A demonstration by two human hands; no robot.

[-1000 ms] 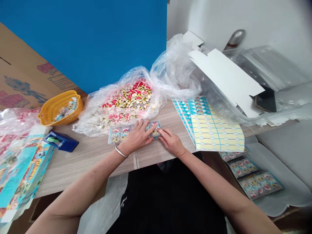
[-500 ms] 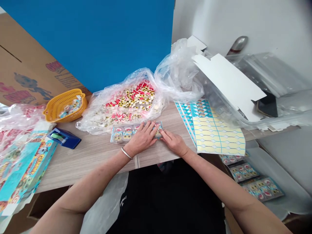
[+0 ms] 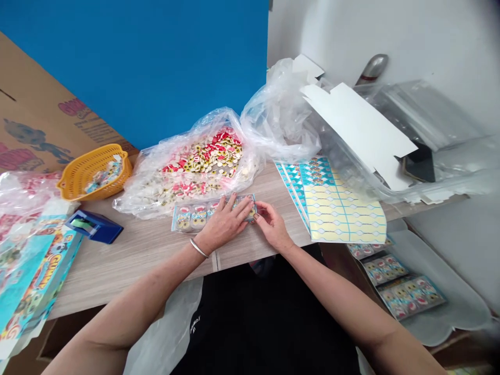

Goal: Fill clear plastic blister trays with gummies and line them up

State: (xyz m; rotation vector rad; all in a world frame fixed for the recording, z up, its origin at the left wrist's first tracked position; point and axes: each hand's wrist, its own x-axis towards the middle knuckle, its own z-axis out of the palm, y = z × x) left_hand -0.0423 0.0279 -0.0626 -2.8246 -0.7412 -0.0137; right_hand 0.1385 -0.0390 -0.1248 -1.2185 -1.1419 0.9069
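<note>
A clear tray of candy pieces with blue labels (image 3: pixel 198 215) lies on the wooden table near its front edge. Across the tray's right half, my left hand (image 3: pixel 226 221) rests flat with its fingers spread. My right hand (image 3: pixel 271 224) pinches the tray's right end between thumb and fingers. Behind the tray, a clear plastic bag (image 3: pixel 156 179) lies open around loose red, white and yellow-brown pieces (image 3: pixel 219 153). Yellow and blue label sheets (image 3: pixel 344 213) lie to the right of my right hand.
At left are a yellow basket (image 3: pixel 96 174), a blue tape dispenser (image 3: pixel 96 226) and a printed box (image 3: pixel 42 276). A clear bin with white card (image 3: pixel 359 133) stands at right. Filled trays (image 3: pixel 412 297) sit below the table's right side. A blue panel (image 3: pixel 175 62) rises behind.
My right hand's fingers have curled and lifted from lying flatter to a pinch at the tray's end. My left hand stays on the tray. The view has shifted slightly.
</note>
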